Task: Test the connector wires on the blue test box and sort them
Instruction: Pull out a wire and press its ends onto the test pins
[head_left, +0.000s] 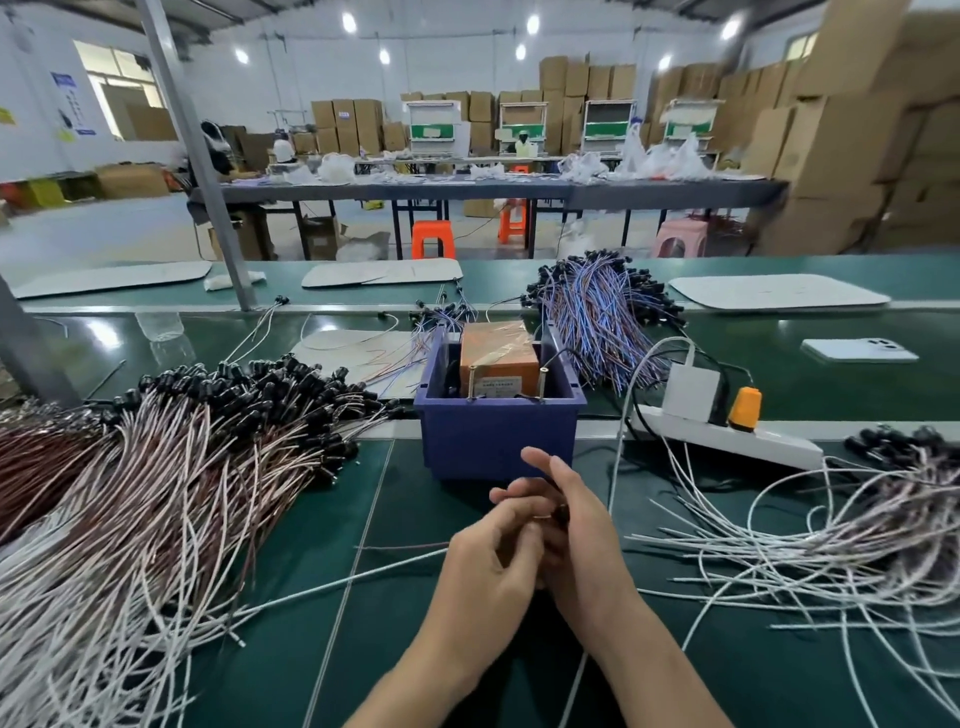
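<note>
The blue test box (498, 441) stands on the green bench straight ahead, with an orange block (497, 353) inside and two upright screws (472, 382) at its near rim. Just in front of it my left hand (493, 566) and my right hand (582, 525) meet. Between their fingers is the black connector (561, 513) of one connector wire. Its thin leads (384, 569) trail left across the mat. My left fingers curl in toward the right palm, which hides most of the grip.
A big heap of white and brown wires (171, 483) fills the left side. A looser pile (831, 525) lies right, and a blue-purple bundle (597, 312) behind the box. A power strip (737, 441) with a white charger and orange plug sits right of the box, a phone (857, 349) beyond.
</note>
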